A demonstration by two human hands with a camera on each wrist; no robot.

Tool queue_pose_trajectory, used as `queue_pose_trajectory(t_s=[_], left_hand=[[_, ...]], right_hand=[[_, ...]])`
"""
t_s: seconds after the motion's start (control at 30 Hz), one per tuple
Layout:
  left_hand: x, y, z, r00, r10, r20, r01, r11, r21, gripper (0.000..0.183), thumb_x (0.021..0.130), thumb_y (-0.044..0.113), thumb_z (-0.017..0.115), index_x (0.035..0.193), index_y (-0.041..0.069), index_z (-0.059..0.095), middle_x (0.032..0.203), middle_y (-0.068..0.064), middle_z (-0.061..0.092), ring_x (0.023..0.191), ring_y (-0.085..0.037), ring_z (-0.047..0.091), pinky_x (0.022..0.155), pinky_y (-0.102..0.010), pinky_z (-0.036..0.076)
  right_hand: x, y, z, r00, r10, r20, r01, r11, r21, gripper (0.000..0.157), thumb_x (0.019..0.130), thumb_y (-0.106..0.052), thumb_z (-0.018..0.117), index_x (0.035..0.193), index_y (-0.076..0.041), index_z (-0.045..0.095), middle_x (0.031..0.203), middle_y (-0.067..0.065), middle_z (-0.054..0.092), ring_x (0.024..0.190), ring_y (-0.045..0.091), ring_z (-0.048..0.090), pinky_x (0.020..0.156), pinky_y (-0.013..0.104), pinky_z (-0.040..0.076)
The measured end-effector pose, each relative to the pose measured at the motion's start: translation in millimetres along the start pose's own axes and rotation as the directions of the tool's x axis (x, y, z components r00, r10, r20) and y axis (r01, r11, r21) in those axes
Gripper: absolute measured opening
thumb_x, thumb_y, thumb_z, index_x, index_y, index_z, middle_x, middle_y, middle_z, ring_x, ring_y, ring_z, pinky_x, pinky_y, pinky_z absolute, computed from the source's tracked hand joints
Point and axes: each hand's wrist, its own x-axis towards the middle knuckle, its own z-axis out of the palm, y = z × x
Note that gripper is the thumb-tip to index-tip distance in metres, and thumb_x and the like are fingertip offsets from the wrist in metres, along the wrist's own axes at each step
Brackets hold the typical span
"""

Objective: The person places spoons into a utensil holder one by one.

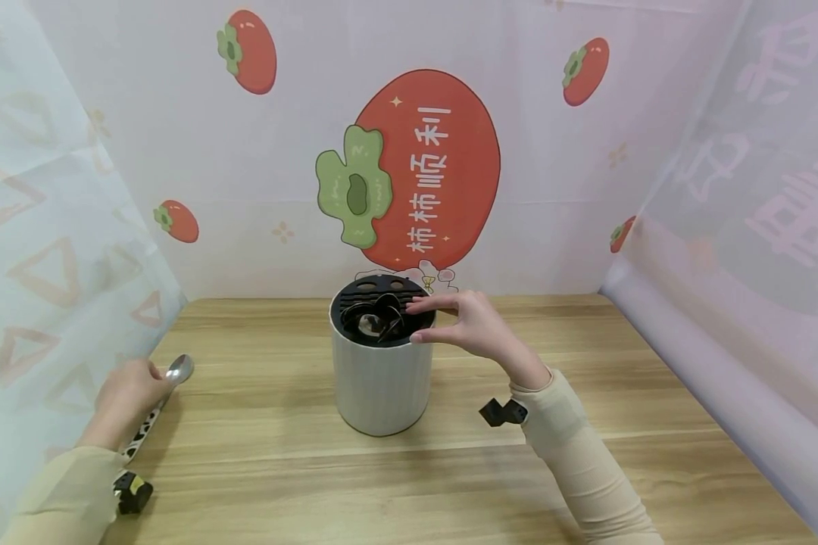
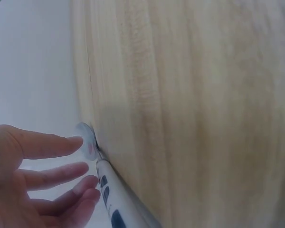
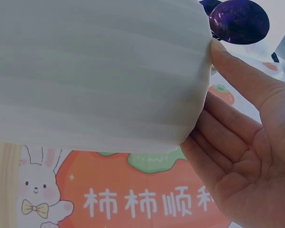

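Note:
A white ribbed utensil holder [image 1: 382, 390] with a black slotted top stands upright on the table, dark shiny spoons [image 1: 371, 325] inside it. My right hand [image 1: 473, 325] is at its right rim, thumb and fingers spread apart. In the right wrist view the thumb meets the rim below a dark spoon bowl [image 3: 242, 21], and the other fingers reach behind the white wall [image 3: 99, 71]. At the table's left edge lies a spoon [image 1: 180, 369] with a black-and-white patterned handle [image 2: 115, 197]. My left hand [image 1: 128, 393] hovers over it, fingers loosely bent beside the bowl and handle.
A pale printed sheet [image 1: 300, 151] with persimmon pictures hangs behind the table. Similar sheets [image 1: 54, 250] rise along the left and right sides. Wooden tabletop [image 1: 279, 469] stretches in front of and around the holder.

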Motion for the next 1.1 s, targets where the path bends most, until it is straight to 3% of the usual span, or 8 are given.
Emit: queue_pose_trajectory(t_s=[0.13, 0.2, 1.1], left_hand=[[2.0, -3.8, -3.4, 0.998, -0.017, 0.058, 0.018, 1.000, -0.002, 0.018, 0.069, 0.017, 0.064, 0.060, 0.009, 0.051, 0.058, -0.004, 0.050, 0.055, -0.022, 0.047, 0.047, -0.032, 0.035], [2.6, -4.4, -4.0, 0.997, -0.024, 0.077, 0.024, 1.000, 0.003, 0.017, 0.068, 0.017, 0.064, 0.062, 0.008, 0.052, 0.060, -0.005, 0.050, 0.057, -0.022, 0.047, 0.048, -0.032, 0.035], [10.2, -6.6, -1.5, 0.993, 0.008, 0.121, -0.013, 0.999, 0.044, 0.024, 0.071, 0.013, 0.062, 0.052, 0.013, 0.048, 0.054, 0.000, 0.044, 0.054, -0.019, 0.043, 0.050, -0.029, 0.033]], right_hand=[[0.2, 0.3, 0.4, 1.000, -0.008, -0.001, 0.008, 1.000, 0.000, 0.038, 0.074, -0.032, 0.080, 0.110, -0.022, 0.072, 0.120, -0.004, 0.067, 0.118, 0.008, 0.058, 0.103, 0.032, 0.044], [0.2, 0.1, 0.2, 1.000, -0.008, -0.001, 0.008, 1.000, 0.002, 0.038, 0.074, -0.032, 0.080, 0.110, -0.022, 0.072, 0.120, -0.004, 0.067, 0.118, 0.009, 0.058, 0.103, 0.033, 0.044], [0.1, 0.0, -0.4, 1.000, 0.007, 0.003, -0.007, 1.000, 0.006, 0.039, 0.074, -0.033, 0.081, 0.110, -0.024, 0.072, 0.120, -0.006, 0.066, 0.118, 0.005, 0.057, 0.104, 0.031, 0.043]])
